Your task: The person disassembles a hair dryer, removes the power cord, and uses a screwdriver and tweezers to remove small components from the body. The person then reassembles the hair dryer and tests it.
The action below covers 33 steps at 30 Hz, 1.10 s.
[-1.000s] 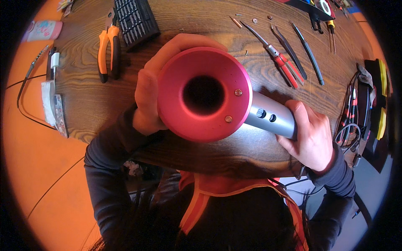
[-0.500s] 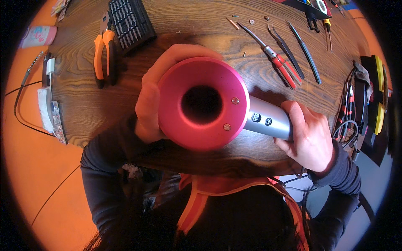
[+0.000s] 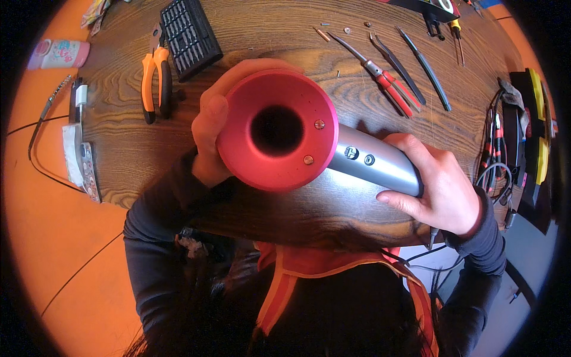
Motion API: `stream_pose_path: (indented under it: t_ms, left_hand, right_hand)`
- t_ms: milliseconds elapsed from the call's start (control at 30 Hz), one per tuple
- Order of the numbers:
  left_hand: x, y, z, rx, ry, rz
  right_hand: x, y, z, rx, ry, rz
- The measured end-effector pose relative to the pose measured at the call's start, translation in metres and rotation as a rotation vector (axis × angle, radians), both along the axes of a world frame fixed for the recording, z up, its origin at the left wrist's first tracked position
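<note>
Tabletop partly hidden behind hairdryer

The hair dryer, held between the left hand and right hand, blocked the middle of the table. An open strip ran between the left hand and the orange-handled pliers, with the bit case across its far end. Beyond the dryer, a tiny screw lay before the red-handled tool, tweezers and dark rod. Bare wood offered passage right of the rod, up to the cable bundle.
</note>
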<state>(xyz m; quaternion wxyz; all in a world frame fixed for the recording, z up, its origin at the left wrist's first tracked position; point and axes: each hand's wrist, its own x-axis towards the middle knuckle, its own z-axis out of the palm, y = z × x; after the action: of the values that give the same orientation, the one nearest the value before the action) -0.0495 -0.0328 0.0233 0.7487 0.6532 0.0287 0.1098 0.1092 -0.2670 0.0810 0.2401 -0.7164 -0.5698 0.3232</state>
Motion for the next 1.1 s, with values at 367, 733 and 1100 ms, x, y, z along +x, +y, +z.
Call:
stream_pose_path:
  t_ms: [367,733,1100]
  left_hand:
    - [0.002,-0.002,-0.012,-0.053,-0.099,0.036]
    - [-0.039,-0.061,0.008,0.529,-0.145,0.310]
    - [0.022,-0.047,-0.022,-0.578,0.130,0.275]
  right_hand:
    - [-0.025,-0.007,-0.005,0.015,-0.192,-0.084]
    - [-0.032,0.008,-0.025,0.144,0.232,-0.261]
    - [-0.031,0.052,-0.024,0.054,0.230,-0.164]
